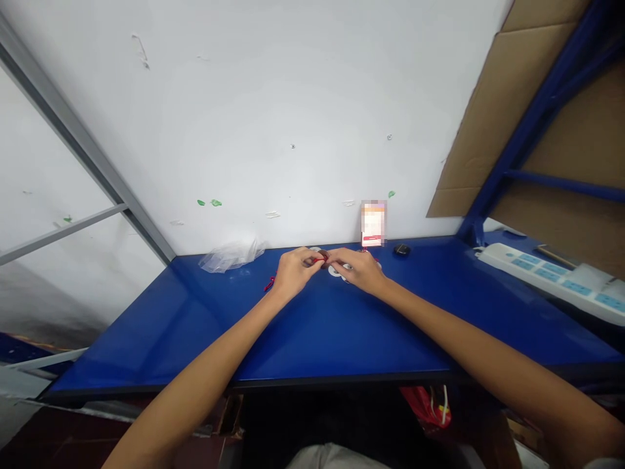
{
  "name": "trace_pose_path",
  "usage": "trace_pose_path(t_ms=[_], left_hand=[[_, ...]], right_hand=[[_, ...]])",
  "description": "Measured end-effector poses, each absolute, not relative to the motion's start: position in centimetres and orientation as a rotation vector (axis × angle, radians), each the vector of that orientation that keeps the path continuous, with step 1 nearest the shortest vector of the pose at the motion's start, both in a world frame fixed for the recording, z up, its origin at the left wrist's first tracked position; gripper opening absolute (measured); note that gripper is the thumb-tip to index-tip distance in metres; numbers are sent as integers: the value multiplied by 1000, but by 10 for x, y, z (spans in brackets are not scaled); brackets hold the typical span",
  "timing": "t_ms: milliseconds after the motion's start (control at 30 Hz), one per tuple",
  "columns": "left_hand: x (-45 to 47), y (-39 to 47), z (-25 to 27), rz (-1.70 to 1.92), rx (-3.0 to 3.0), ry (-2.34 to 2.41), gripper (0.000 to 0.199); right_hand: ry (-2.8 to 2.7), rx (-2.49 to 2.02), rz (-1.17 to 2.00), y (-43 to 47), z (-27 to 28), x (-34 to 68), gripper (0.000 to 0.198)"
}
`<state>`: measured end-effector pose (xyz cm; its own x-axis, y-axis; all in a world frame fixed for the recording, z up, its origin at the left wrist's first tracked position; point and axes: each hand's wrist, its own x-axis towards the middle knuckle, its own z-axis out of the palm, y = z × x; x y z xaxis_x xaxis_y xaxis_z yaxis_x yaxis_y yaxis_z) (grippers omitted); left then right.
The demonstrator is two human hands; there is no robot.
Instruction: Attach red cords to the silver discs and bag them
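Both hands meet over the far middle of the blue table (312, 339). My left hand (294, 270) is closed in a pinch on a thin red cord (318, 260). A loose red bit (269, 284) shows on the table beside its outer edge. My right hand (362, 270) is also closed, its fingertips on a small dark reddish-brown piece (325, 258) between the two hands. Fingers cover much of that piece, so its kind is unclear. White round discs (334, 271) lie under and beside my right hand, partly hidden by it.
A lit phone (374, 225) leans on the wall behind my right hand, with a small black object (402, 250) beside it. Clear plastic film (232, 255) lies at the back left. A white power strip (551, 277) and blue metal frame (502, 172) stand at right.
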<state>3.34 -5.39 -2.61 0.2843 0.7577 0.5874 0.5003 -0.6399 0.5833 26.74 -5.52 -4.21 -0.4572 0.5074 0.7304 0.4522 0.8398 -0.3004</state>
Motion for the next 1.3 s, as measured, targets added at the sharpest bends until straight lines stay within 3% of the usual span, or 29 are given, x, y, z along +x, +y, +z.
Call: trace_pose_path(t_ms=[533,767,967,1100,1300], left_hand=[[39,-55,-24,1249,1947,1153,7],[44,-57,-29,1328,1829,1052,18],[41,-54,-27,1255,1629,910,33],[35,-50,-26,1180,1523,793,40],[40,-55,-29,1123,1390,653,38]], right_hand=[[-2114,-623,-19,-51,-49,265,23],[-2099,-635,-68,-56,-47,261,24],[-1911,-709,258,-63,-42,253,31],[-1841,-650,350,-68,-33,248,14],[-1778,-601,476,-72,-24,247,13]])
